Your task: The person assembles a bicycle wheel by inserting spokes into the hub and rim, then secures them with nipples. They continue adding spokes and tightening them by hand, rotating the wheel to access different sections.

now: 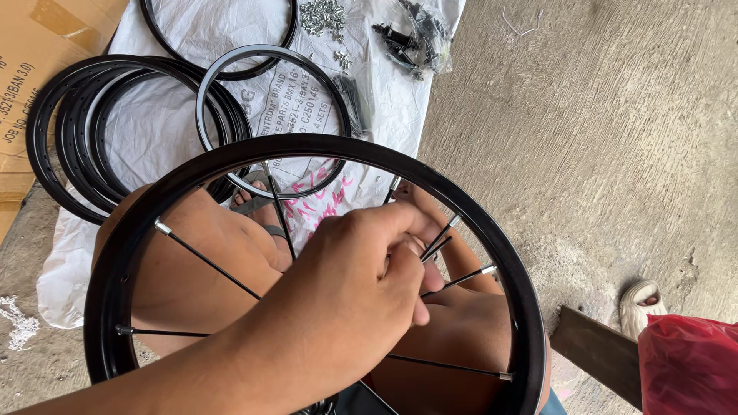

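Head view, looking down. A large black metal bicycle wheel rim [492, 238] stands across the person's bare knees, partly laced with thin black wire spokes [207, 265] whose silver nipple ends sit at the rim's inner wall. The left hand [354, 292] reaches in from the lower left and fills the middle of the rim; its fingers are curled shut, thumb and forefinger pinched together on a bundle of loose spoke ends [434, 246] near the wheel's centre. The right hand [423, 206] lies behind and just above it — only the fingers show, touching the same spokes, and whether they grip or merely rest there cannot be told. The two hands are close together, touching.

Beyond the knees, a white plastic sack [177, 115] with printed lettering is spread on the rough grey concrete floor [584, 123]. On it lie a stack of bare black rims [54, 138], a single silver-edged black rim [231, 61] overlapping the stack, and part of another black rim at the top edge. A heap of small silver nipples [323, 15] and a clear bag of dark parts [415, 34] lie at the sack's far end. Flattened brown cardboard [31, 46] lies at the upper left. At the lower right — a red plastic bag [688, 365], a dark wooden board [596, 353] and a pale sandal (worn by another person's foot) [639, 303].
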The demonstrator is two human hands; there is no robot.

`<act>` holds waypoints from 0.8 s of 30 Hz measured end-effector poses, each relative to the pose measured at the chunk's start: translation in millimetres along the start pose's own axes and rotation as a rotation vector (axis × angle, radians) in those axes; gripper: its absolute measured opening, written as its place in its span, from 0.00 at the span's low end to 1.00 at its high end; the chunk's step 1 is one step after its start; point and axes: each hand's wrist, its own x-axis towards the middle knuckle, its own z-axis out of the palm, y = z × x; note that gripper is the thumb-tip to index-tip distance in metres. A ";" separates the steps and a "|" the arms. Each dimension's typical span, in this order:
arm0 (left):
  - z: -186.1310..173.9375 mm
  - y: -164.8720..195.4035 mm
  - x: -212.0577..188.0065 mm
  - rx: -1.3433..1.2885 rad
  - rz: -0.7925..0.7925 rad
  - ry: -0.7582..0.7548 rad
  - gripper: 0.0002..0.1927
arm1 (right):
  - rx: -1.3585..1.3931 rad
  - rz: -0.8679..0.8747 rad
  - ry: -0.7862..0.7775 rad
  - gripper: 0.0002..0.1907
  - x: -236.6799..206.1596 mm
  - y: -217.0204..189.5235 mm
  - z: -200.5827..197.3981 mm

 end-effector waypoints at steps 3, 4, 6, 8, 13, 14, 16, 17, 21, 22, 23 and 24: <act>-9.7 7.5 -5.6 0.170 0.021 -0.010 0.12 | -0.041 0.027 0.037 0.10 23.1 6.5 -10.3; -13.0 10.6 -7.8 0.227 0.022 -0.011 0.14 | -0.070 0.037 0.055 0.10 31.0 11.7 -13.7; -21.4 15.5 -12.0 0.329 -0.108 -0.032 0.13 | -0.207 0.057 0.093 0.10 48.6 22.2 -16.3; -28.5 16.9 -15.1 0.382 -0.058 -0.016 0.13 | -0.437 0.029 0.110 0.10 71.1 22.3 -20.4; -45.8 6.0 -24.7 0.220 0.132 0.087 0.09 | -0.371 -0.531 -0.013 0.06 87.4 -24.1 -33.1; -49.1 3.0 -25.8 0.248 0.133 0.105 0.10 | -0.149 -0.537 -0.049 0.06 78.8 -41.7 -39.8; -55.3 -1.6 -25.6 0.303 0.134 0.135 0.11 | -0.094 -0.710 0.021 0.02 45.3 -75.4 -50.3; -56.2 -3.6 -24.1 0.327 0.087 0.141 0.12 | -0.096 -0.783 -0.011 0.02 30.5 -96.9 -55.3; -53.7 -9.0 -15.9 0.364 0.143 0.158 0.13 | -0.047 -1.048 -0.253 0.03 -15.0 -169.3 -52.4; -53.6 -9.9 -16.0 0.360 0.214 0.168 0.12 | -0.061 -1.053 -0.311 0.03 -23.0 -179.4 -47.6; -54.8 -10.7 -17.3 0.356 0.221 0.178 0.13 | -0.073 -1.056 -0.372 0.03 -28.6 -186.7 -41.6; -56.3 -11.2 -18.9 0.352 0.226 0.188 0.13 | -0.070 -1.055 -0.398 0.02 -32.6 -191.2 -35.6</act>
